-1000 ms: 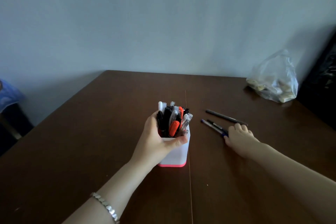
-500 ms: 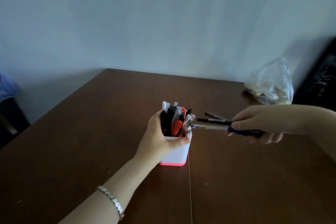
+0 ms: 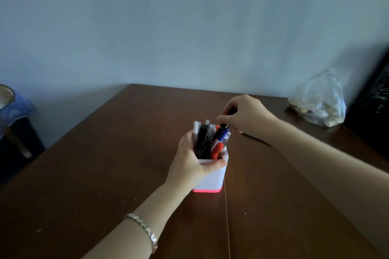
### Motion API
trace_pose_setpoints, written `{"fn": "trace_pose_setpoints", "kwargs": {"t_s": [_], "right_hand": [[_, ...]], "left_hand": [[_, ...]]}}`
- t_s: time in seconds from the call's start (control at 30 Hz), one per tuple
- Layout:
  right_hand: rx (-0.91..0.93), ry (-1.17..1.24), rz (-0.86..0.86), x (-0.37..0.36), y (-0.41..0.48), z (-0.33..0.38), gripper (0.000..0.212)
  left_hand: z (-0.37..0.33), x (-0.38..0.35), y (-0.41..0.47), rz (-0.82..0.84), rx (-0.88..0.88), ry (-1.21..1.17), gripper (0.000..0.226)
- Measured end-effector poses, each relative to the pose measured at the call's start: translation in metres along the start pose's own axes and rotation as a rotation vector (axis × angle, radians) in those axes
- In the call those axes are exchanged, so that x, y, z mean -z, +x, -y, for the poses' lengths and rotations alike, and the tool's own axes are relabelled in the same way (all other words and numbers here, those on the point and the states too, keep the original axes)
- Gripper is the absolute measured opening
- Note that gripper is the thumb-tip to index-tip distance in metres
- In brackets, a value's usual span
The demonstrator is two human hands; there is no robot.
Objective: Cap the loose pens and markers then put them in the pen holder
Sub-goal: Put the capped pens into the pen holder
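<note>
Our left hand [image 3: 189,164] curled round the white, pink-based plastic pen holder [image 3: 211,176], our right hand [image 3: 246,115] pinching tops of blue-and-black pens [image 3: 222,133] half inside it; we should brace firmly, ease them straight down, then fetch the thin dark pen [image 3: 255,138] beyond.
</note>
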State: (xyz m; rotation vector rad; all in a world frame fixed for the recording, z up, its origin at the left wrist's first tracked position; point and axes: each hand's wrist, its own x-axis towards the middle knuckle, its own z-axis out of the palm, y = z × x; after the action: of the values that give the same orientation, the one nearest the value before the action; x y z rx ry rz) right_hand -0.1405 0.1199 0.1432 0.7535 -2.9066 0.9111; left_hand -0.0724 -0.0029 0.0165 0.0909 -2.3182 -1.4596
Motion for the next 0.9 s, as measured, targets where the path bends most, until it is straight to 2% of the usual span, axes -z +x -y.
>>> {"fn": "trace_pose_setpoints", "kwargs": {"t_s": [0.07, 0.1, 0.27, 0.33, 0.4, 0.47, 0.5, 0.53, 0.57, 0.67, 0.73, 0.83, 0.9], "right_hand": [[0.195, 0.003, -0.243, -0.016, -0.012, -0.008, 0.014], [0.284, -0.012, -0.282, -0.026, -0.018, -0.013, 0.02], [0.469, -0.138, 0.01, -0.06, -0.038, -0.034, 0.077], [0.493, -0.191, 0.079, -0.052, -0.035, -0.034, 0.076], [0.419, 0.004, 0.168, -0.036, -0.029, -0.034, 0.057], [0.289, 0.226, 0.001, -0.021, -0.018, -0.053, 0.037], [0.215, 0.229, -0.135, -0.017, -0.01, -0.072, 0.03], [0.111, 0.157, -0.228, -0.015, -0.001, -0.097, 0.028], [-0.022, 0.038, -0.242, -0.014, 0.007, -0.124, 0.03], [-0.365, -0.249, -0.003, -0.027, 0.014, -0.197, 0.048], [-0.424, -0.296, 0.059, -0.038, 0.01, -0.219, 0.05], [-0.339, -0.244, -0.109, -0.044, 0.003, -0.219, 0.033], [-0.284, -0.209, -0.15, -0.045, -0.001, -0.21, 0.025]], "left_hand": [[0.001, -0.001, -0.001, 0.001, 0.014, 0.008, 0.083], [0.001, -0.001, 0.0, 0.007, 0.026, 0.005, 0.083], [-0.004, -0.002, 0.004, -0.011, 0.004, 0.01, 0.073], [-0.005, -0.001, 0.004, -0.006, 0.003, -0.002, 0.073], [-0.004, 0.0, 0.001, 0.003, 0.022, -0.028, 0.076], [-0.005, 0.0, -0.001, 0.01, 0.042, -0.064, 0.069], [-0.007, 0.0, -0.002, 0.009, 0.045, -0.079, 0.063], [-0.008, 0.0, -0.003, 0.009, 0.047, -0.089, 0.059], [-0.008, 0.001, -0.003, 0.011, 0.044, -0.095, 0.057], [-0.005, 0.001, -0.003, 0.004, 0.055, -0.081, 0.062], [-0.005, 0.002, -0.003, 0.008, 0.06, -0.086, 0.063], [-0.006, 0.002, -0.002, 0.006, 0.059, -0.075, 0.062], [-0.007, 0.001, -0.002, 0.003, 0.051, -0.074, 0.061]]}}
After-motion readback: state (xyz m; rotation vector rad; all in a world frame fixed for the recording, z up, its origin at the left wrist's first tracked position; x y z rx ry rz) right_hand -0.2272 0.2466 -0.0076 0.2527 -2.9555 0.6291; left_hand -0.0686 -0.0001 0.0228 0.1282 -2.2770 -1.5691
